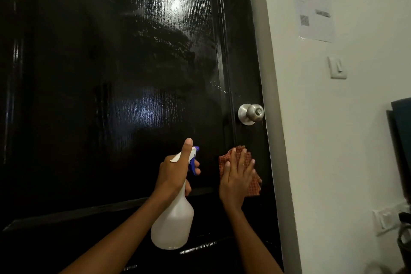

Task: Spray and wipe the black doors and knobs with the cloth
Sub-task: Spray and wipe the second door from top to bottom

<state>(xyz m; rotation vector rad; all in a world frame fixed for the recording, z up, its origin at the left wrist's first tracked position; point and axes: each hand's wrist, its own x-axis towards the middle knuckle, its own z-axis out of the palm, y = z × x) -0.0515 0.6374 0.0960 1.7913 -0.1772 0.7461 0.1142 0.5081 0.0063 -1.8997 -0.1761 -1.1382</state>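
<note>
A glossy black door (115,87) fills most of the view, with wet streaks on its upper panel. Its silver round knob (251,114) sits at the right edge. My left hand (175,171) grips the neck of a white spray bottle (173,222) with a blue trigger, nozzle pointing at the door, thumb raised along the head. My right hand (236,178) presses an orange checked cloth (252,182) flat against the door, fingers straight, just below the knob.
A grey door frame (273,118) borders the door on the right. The white wall beyond carries a taped paper sheet (314,6), a light switch (337,68) and a lower socket plate (384,221). Dark objects (400,140) stand at the far right edge.
</note>
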